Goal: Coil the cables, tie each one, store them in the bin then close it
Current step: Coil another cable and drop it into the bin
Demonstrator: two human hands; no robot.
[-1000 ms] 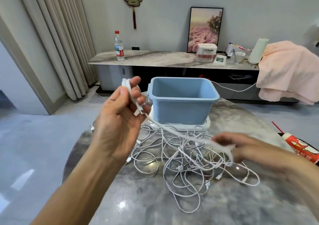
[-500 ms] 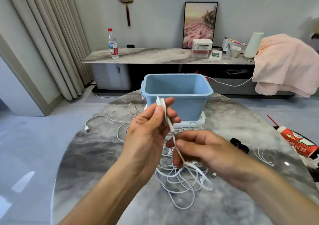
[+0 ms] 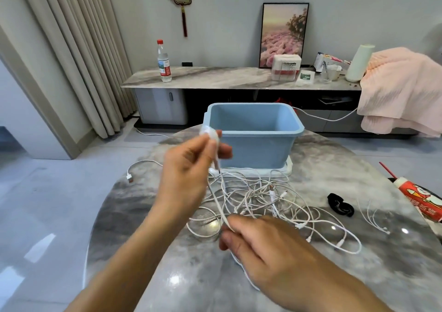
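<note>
Early stage, judging by the mess. Right hand (image 3: 267, 244) pinches the white cable (image 3: 216, 199) low; left hand (image 3: 189, 170) grips its few folded loops up top, blurred. Behind: cable tangle (image 3: 275, 204) loose on the table (image 3: 143, 216), nothing tied. Black ties (image 3: 340, 204) unused. Bin (image 3: 253, 134) holds nothing visible, open, w/ white lid (image 3: 285, 169) underneath.

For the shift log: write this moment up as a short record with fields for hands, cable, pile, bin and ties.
left hand: left hand raised, grips a small white coil of cable
right hand: right hand lower, pinches the same white cable, which runs up to the coil
pile: tangled white cables loose on the marble table
bin: blue bin open, nothing visible inside, standing on a white lid
ties: black strap lying right of the pile, unused
</note>
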